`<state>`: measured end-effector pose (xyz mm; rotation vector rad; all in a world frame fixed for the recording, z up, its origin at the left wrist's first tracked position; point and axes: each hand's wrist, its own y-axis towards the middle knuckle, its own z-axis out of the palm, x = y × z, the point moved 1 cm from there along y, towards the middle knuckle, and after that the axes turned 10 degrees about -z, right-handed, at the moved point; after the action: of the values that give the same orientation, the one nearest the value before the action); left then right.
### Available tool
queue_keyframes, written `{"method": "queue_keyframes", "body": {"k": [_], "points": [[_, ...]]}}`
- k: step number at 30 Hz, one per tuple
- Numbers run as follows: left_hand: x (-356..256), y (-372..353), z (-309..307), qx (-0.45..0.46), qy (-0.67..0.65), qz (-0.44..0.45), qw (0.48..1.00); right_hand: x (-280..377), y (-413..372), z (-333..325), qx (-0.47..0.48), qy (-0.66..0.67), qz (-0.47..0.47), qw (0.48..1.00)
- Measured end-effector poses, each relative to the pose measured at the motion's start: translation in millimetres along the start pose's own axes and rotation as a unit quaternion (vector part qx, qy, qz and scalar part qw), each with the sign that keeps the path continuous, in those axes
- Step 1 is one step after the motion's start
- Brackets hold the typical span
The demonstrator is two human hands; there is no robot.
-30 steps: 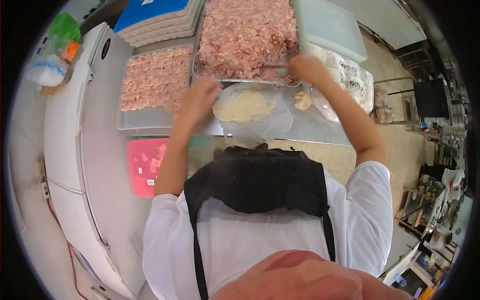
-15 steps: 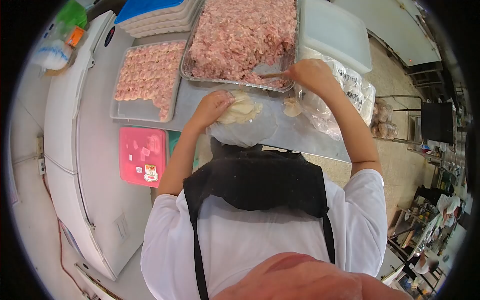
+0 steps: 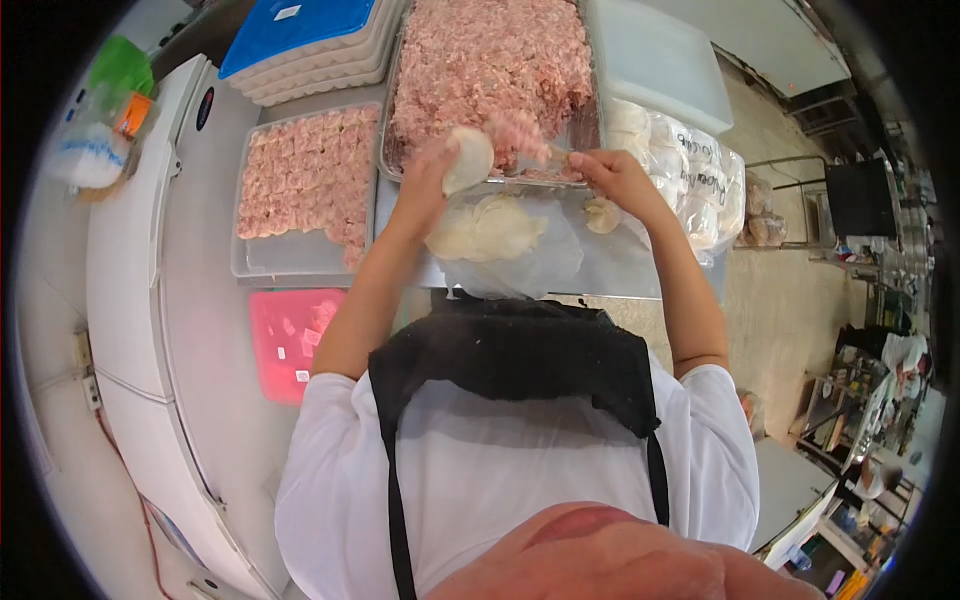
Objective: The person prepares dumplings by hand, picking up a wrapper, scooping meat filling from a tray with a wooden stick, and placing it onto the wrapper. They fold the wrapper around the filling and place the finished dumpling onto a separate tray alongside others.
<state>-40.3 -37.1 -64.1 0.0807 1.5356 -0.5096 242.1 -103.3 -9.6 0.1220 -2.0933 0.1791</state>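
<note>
My left hand (image 3: 425, 185) holds up a round, pale dumpling wrapper (image 3: 472, 162) at the front edge of the big tray (image 3: 578, 130). Ground meat filling (image 3: 480, 60) is heaped in that tray. In my right hand (image 3: 622, 182) is the brown handle of a spatula (image 3: 562, 156); a lump of filling covers its far end, close to the wrapper. Below my hands a fanned pile of wrappers (image 3: 490, 230) rests on clear plastic. A few loose wrappers (image 3: 602, 215) lie to its right. Rows of filled dumplings (image 3: 305, 165) occupy a white tray (image 3: 290, 258) on the left.
Stacked trays under a blue lid (image 3: 300, 35) stand at the back left. Bagged white packs (image 3: 690, 175) and a translucent plastic container (image 3: 660, 65) sit on the right. A pink container (image 3: 280, 340) is left of me, beside a white freezer (image 3: 215, 300).
My left hand has lifted a wrapper off the pile and moved up toward the filling tray. My right hand has raised the spatula, now carrying filling, from the tray's bottom corner.
</note>
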Motion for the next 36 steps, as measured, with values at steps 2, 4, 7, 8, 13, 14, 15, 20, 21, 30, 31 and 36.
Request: {"method": "queue_keyframes", "body": {"k": [2,4,7,8,13,14,15,20,21,30,31,36], "points": [[-27.2,5.5,23.0,0.003,-0.349,-0.052,0.936,34.7,-3.6,2.5,-0.058,0.061,0.010,0.996],[-37.8,24.0,35.7,0.035,-0.408,-0.074,0.909,49.6,-1.6,9.6,-0.107,0.110,0.019,0.988],[-69.1,27.5,54.8,0.087,-0.470,-0.059,0.876,50.8,7.2,27.2,-0.155,0.109,-0.004,0.982],[-79.4,26.1,57.9,0.106,-0.486,-0.047,0.866,44.9,9.6,37.1,-0.168,0.097,-0.016,0.981],[-73.9,49.4,36.9,0.094,-0.550,-0.105,0.823,69.9,-8.8,31.4,-0.165,-0.308,-0.119,0.929],[-68.9,51.2,34.9,0.101,-0.556,-0.092,0.820,91.3,-21.0,28.1,-0.145,-0.363,-0.081,0.917],[-72.2,48.3,35.4,0.097,-0.544,-0.094,0.828,101.9,-28.0,27.4,-0.123,-0.416,-0.042,0.900],[-108.8,16.6,40.1,0.045,-0.461,-0.138,0.876,92.6,-27.2,32.3,-0.128,-0.446,-0.120,0.878],[-108.1,19.0,40.4,0.040,-0.472,-0.139,0.869,97.4,-26.4,22.2,-0.112,-0.459,-0.125,0.873],[-96.8,31.0,39.1,0.118,-0.484,-0.056,0.865,91.3,-25.3,0.0,-0.148,-0.263,-0.194,0.933],[-92.3,26.3,36.8,0.143,-0.415,-0.036,0.898,86.5,-26.4,-10.2,-0.158,-0.192,-0.197,0.948],[-99.8,9.4,20.3,0.054,0.160,0.229,0.959,94.5,-34.7,-37.1,-0.020,-0.063,-0.062,0.996]]}}
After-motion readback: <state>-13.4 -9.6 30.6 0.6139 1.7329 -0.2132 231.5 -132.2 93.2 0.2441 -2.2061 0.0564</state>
